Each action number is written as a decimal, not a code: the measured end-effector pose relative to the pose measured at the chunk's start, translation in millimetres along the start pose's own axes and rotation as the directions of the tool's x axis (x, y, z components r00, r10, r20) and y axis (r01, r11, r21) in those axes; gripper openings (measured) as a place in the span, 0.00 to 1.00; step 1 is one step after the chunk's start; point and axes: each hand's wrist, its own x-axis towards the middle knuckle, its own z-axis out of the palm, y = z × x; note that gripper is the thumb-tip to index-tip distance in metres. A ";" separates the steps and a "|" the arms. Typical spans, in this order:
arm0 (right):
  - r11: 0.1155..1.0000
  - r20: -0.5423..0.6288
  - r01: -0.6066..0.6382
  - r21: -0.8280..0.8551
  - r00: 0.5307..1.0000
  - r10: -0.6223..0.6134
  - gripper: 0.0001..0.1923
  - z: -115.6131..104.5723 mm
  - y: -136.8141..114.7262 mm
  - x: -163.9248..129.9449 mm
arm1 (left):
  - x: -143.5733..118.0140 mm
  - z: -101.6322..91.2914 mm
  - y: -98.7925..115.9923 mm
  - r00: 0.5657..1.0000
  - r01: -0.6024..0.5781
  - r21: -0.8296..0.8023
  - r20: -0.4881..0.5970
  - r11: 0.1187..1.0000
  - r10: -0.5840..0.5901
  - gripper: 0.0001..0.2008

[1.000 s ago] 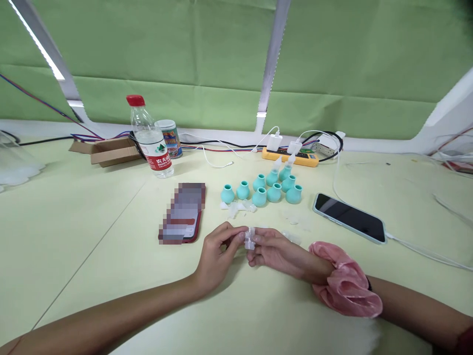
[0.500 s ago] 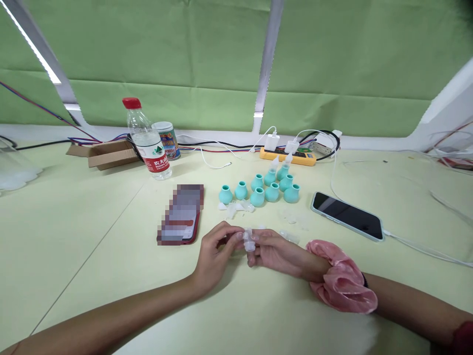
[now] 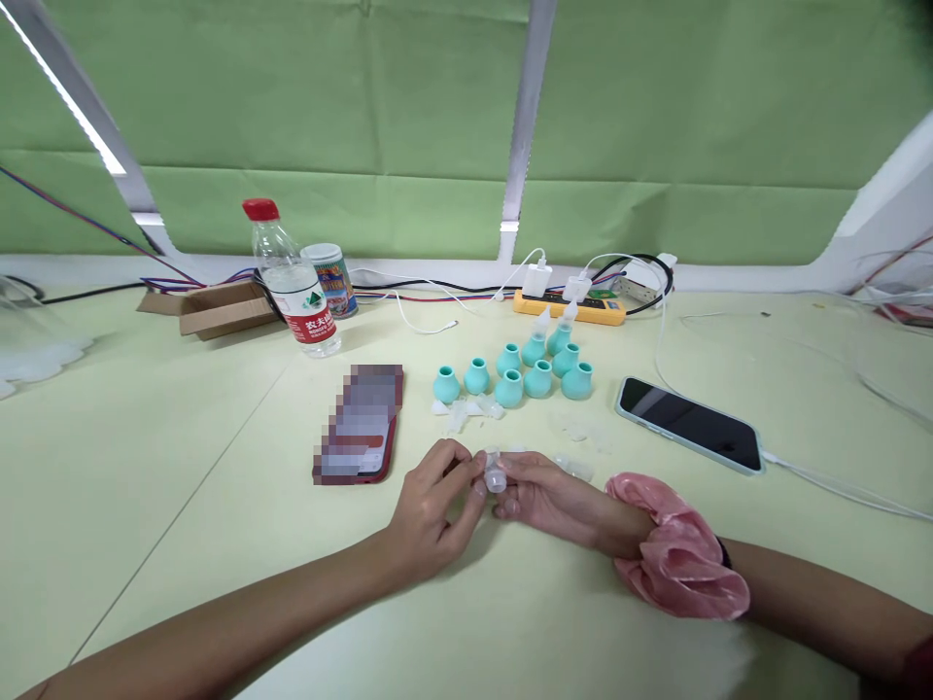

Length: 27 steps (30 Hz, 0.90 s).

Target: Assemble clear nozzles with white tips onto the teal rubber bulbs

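Left hand (image 3: 435,506) and right hand (image 3: 543,494) meet near middle of tabletop (image 3: 182,437), toward near edge. Small clear plastic piece (image 3: 495,474) pinched between fingertips of both hands, fingers closed on it. Piece short; long axis roughly upright, which end points up too small to tell. Pink scrunchie (image 3: 681,549) on right wrist. Red phone (image 3: 361,423) just left of hands. Teal bulbs (image 3: 514,369) cluster beyond hands, toward far edge; loose clear bits (image 3: 466,410) before them. Black phone (image 3: 689,423) to right, cabled. Water bottle (image 3: 290,280) far left.
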 end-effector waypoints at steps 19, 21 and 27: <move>0.725 0.096 0.452 -0.520 0.874 -0.476 0.09 22.7 -15.8 -7.6 | 16.2 -13.0 10.7 0.828 0.532 -0.621 0.238 0.575 -0.508 0.09; 0.728 0.114 0.449 -0.518 0.880 -0.461 0.10 21.6 -15.4 -7.3 | 19.0 -14.7 11.5 0.806 0.574 -0.646 0.337 0.503 -0.487 0.10; 0.697 0.157 0.430 -0.574 0.893 -0.421 0.12 15.4 -12.0 -7.6 | 21.9 -15.9 9.0 0.735 0.664 -0.666 0.496 0.340 -0.463 0.11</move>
